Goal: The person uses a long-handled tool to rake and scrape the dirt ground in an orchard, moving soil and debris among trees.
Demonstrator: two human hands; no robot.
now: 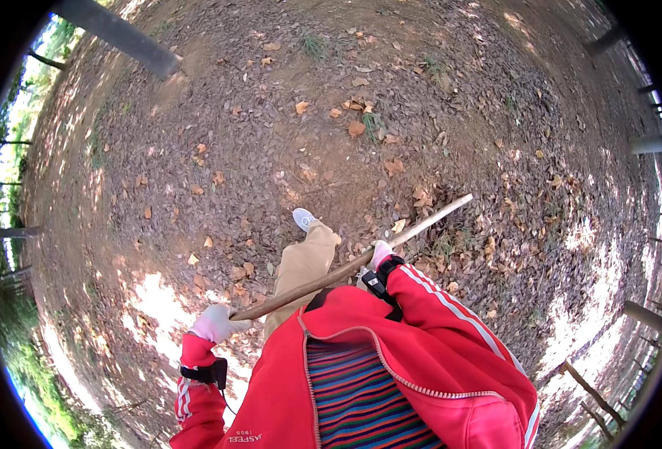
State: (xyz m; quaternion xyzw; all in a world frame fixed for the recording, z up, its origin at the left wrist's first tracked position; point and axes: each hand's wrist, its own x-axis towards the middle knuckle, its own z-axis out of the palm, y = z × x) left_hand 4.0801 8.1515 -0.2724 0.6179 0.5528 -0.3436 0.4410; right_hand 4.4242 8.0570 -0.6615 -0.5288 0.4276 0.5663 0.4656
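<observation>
A long wooden stick [320, 282] lies slantwise across the front of my body, its pale far end pointing up and right over the ground. My left hand [217, 324], in a white glove, grips the stick's lower end at the left. Further along, my right hand [381, 253], also gloved in white, is closed around the shaft near its middle. Black straps with small devices are on both wrists, over the red jacket sleeves. One grey shoe [303, 218] shows ahead of a tan trouser leg [304, 261].
Dry leaves [356, 129] and small grass tufts [313, 46] cover the brown soil all round. A tree trunk [123, 39] stands at the upper left, another trunk [647, 317] at the right. Propped branches [593, 394] are at the lower right.
</observation>
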